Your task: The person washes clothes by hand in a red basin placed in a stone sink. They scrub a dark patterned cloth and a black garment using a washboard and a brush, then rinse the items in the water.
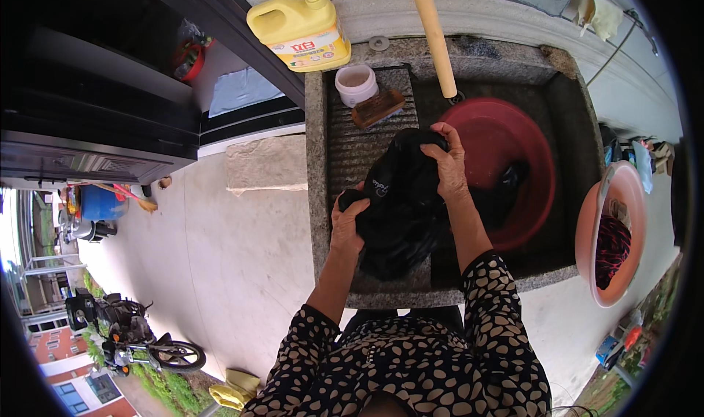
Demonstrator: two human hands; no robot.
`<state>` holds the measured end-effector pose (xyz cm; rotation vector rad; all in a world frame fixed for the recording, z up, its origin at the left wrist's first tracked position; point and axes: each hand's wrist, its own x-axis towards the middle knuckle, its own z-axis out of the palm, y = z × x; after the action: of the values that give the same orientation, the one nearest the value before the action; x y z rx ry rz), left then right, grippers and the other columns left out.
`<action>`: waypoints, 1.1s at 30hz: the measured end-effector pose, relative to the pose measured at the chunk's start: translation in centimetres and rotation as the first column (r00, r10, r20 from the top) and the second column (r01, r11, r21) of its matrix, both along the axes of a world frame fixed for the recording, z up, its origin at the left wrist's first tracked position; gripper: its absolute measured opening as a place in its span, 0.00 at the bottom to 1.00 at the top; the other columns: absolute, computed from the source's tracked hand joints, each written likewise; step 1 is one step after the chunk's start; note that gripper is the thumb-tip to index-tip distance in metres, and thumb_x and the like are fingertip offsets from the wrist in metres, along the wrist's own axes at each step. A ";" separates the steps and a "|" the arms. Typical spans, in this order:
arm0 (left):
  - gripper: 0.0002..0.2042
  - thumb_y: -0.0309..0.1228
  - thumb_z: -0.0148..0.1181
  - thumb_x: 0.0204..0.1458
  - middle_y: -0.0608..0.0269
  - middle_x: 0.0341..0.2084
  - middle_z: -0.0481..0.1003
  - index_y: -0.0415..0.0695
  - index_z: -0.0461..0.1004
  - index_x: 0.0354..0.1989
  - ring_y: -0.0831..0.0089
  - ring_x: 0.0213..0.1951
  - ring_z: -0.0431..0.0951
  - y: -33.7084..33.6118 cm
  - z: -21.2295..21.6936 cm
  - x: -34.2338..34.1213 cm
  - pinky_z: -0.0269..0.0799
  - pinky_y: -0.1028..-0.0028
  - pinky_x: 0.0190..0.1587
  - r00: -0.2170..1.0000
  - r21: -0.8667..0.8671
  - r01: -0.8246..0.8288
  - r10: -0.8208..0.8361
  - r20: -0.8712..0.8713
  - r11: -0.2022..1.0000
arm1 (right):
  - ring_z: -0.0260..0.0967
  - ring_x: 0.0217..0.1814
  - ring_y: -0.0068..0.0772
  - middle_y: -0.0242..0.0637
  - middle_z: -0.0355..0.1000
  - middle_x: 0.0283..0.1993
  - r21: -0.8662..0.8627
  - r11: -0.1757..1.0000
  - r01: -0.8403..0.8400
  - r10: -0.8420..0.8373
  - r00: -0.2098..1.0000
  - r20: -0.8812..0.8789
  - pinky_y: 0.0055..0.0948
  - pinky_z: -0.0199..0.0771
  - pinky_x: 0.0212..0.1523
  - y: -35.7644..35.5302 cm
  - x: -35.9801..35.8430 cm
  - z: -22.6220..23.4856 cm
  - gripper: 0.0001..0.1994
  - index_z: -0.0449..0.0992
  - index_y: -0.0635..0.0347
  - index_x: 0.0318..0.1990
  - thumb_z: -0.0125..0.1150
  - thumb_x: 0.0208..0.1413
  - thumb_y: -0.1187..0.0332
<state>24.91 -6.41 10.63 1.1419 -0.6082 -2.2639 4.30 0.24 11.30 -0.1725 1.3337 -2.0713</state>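
Observation:
A black garment (400,215) with small pale lettering is stretched between my two hands over the ribbed washboard side of the stone sink (318,197). My left hand (347,225) pinches its left edge. Higher up on the right, my right hand (449,162) grips another fold between thumb and fingers. Beside that hand a red basin (539,135) stands in the sink, with dark wet cloth (506,190) inside. Just beyond the garment lies a wooden scrubbing brush (377,109), next to a small white tub (356,85).
A yellow pump jug (299,32) stands behind the sink's far left corner. A pale yellow pipe (433,36) comes down over the basin. To the right is a pink basin (636,263) holding dark patterned cloth. A motorcycle (132,336) is parked at the lower left.

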 end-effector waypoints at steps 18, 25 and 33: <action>0.17 0.34 0.62 0.52 0.64 0.46 0.73 0.43 0.72 0.49 0.72 0.46 0.73 0.7 2.7 -1.5 0.70 0.68 0.49 0.992 0.054 -0.097 0.101 -0.075 0.994 | 0.69 0.39 0.19 0.29 0.73 0.38 -0.046 0.994 -0.101 0.102 0.994 0.039 0.20 0.70 0.42 0.6 0.0 1.6 0.13 0.75 0.61 0.45 0.55 0.50 0.80; 0.24 0.34 0.68 0.45 0.60 0.45 0.73 0.43 0.68 0.50 0.69 0.45 0.73 2.0 0.7 -2.6 0.69 0.67 0.49 0.954 -0.054 -0.126 0.136 0.269 0.991 | 0.65 0.37 0.13 0.25 0.70 0.36 -0.089 0.992 -0.095 0.083 0.989 -0.126 0.16 0.68 0.40 1.1 1.4 4.2 0.11 0.73 0.63 0.43 0.57 0.51 0.80; 0.15 0.31 0.70 0.44 0.67 0.31 0.75 0.45 0.70 0.38 0.76 0.36 0.74 2.3 2.3 -2.8 0.68 0.73 0.45 0.976 -0.088 -0.139 0.151 0.156 0.986 | 0.64 0.36 0.12 0.23 0.69 0.34 -0.055 0.998 0.004 -0.008 0.997 -0.081 0.15 0.65 0.41 0.9 0.0 2.9 0.09 0.74 0.63 0.41 0.57 0.52 0.77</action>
<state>22.07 -4.07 12.95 1.2981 -0.6469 -2.0216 4.31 1.14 14.23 -0.2794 1.3276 -2.1273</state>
